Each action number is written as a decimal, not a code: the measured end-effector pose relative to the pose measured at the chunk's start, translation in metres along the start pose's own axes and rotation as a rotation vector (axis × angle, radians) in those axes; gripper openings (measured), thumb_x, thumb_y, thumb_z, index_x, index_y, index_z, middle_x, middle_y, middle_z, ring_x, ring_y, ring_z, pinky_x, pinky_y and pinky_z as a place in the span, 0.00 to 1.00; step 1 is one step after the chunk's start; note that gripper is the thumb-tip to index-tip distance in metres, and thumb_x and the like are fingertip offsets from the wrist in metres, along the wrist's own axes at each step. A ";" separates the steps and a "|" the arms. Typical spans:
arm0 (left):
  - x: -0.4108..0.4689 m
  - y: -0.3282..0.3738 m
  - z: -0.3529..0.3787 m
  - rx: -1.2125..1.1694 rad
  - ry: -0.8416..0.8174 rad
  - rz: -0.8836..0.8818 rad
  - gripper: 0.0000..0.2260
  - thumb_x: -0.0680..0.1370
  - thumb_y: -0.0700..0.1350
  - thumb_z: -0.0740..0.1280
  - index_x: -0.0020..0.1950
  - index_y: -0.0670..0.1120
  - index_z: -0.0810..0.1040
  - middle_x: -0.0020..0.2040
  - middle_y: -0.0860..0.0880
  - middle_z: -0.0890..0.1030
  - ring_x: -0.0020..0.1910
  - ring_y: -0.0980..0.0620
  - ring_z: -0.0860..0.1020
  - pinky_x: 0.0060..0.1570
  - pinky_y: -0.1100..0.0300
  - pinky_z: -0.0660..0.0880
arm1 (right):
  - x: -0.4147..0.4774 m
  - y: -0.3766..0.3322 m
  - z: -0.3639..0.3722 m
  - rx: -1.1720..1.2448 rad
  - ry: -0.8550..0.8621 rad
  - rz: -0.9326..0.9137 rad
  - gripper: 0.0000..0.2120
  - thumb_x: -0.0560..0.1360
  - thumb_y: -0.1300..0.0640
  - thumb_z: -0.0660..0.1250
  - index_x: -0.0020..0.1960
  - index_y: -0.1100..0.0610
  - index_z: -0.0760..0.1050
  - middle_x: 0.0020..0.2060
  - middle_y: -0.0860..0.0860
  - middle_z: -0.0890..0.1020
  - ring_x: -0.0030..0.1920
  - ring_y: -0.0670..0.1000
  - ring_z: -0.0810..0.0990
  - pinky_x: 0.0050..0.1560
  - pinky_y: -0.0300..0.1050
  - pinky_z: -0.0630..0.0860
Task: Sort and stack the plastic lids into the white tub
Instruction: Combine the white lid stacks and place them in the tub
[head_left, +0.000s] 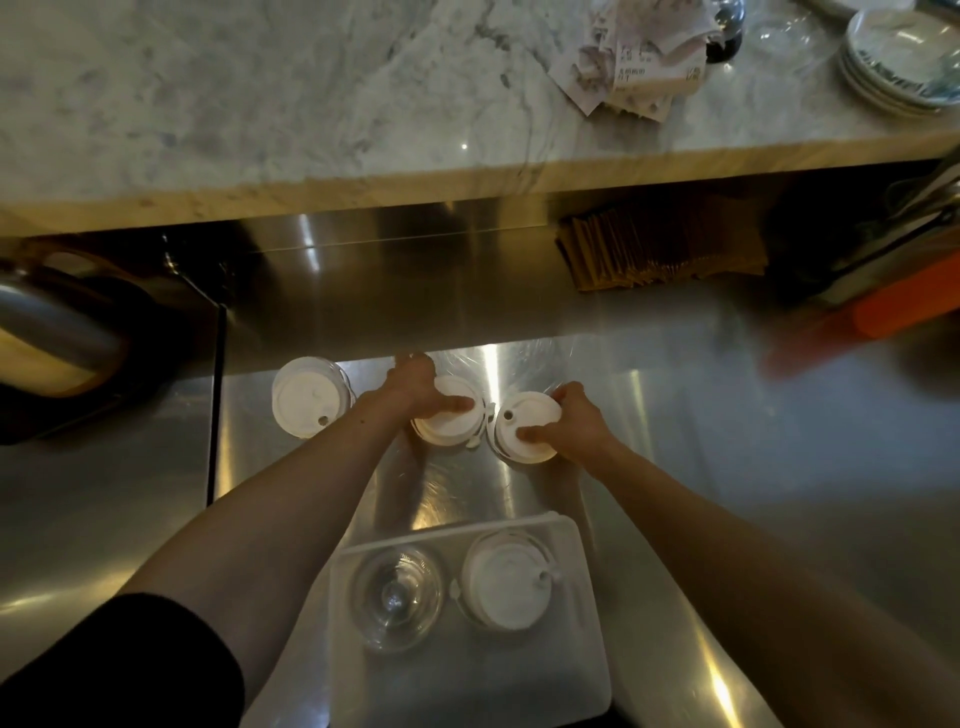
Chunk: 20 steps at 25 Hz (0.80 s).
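Observation:
Three stacks of white plastic lids stand on the steel counter. My left hand (415, 387) grips the middle stack (447, 426), thumb lying across its top. My right hand (574, 423) holds the right stack (522, 426) from its right side, thumb on the top lid. The left stack (306, 402) stands untouched. Closer to me sits the white tub (582, 639); inside it a stack of clear dome lids (397, 597) is on the left and a stack of white lids (506, 579) on the right.
A marble countertop (260, 104) runs across the back, with crumpled receipts (634, 57) and stacked plates (898, 62) on it. Brown paper sleeves (660, 249) lie under its edge. An orange object (904, 301) is at the right, a dark bin (62, 332) at the left.

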<state>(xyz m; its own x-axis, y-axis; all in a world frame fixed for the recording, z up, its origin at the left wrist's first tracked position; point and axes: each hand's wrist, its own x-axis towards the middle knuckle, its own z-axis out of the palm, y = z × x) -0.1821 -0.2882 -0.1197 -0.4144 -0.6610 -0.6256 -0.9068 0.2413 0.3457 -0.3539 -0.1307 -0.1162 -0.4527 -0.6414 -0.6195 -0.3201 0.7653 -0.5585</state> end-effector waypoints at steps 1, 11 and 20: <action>-0.004 -0.001 0.001 -0.011 0.020 -0.004 0.40 0.64 0.67 0.75 0.62 0.39 0.74 0.62 0.42 0.77 0.63 0.42 0.74 0.58 0.52 0.72 | -0.002 0.002 0.000 0.038 0.005 0.001 0.34 0.66 0.53 0.79 0.64 0.58 0.66 0.54 0.52 0.74 0.54 0.53 0.75 0.54 0.50 0.77; -0.050 -0.014 0.020 -0.305 0.042 -0.095 0.34 0.69 0.61 0.75 0.65 0.43 0.70 0.59 0.44 0.75 0.59 0.43 0.75 0.57 0.47 0.76 | -0.036 0.017 -0.021 0.463 0.083 0.055 0.19 0.73 0.61 0.72 0.62 0.59 0.72 0.57 0.58 0.77 0.56 0.60 0.79 0.53 0.58 0.81; -0.110 -0.013 0.026 -1.064 0.250 -0.180 0.24 0.74 0.40 0.73 0.68 0.43 0.70 0.63 0.41 0.75 0.57 0.42 0.75 0.53 0.48 0.77 | -0.079 0.016 -0.033 0.736 0.129 0.019 0.19 0.73 0.61 0.71 0.63 0.59 0.72 0.61 0.59 0.75 0.59 0.62 0.77 0.56 0.60 0.80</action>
<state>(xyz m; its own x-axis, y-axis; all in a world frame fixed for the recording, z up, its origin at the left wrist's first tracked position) -0.1262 -0.1999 -0.0734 -0.1475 -0.7788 -0.6097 -0.3731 -0.5271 0.7635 -0.3508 -0.0659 -0.0575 -0.5608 -0.5825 -0.5884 0.3084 0.5126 -0.8013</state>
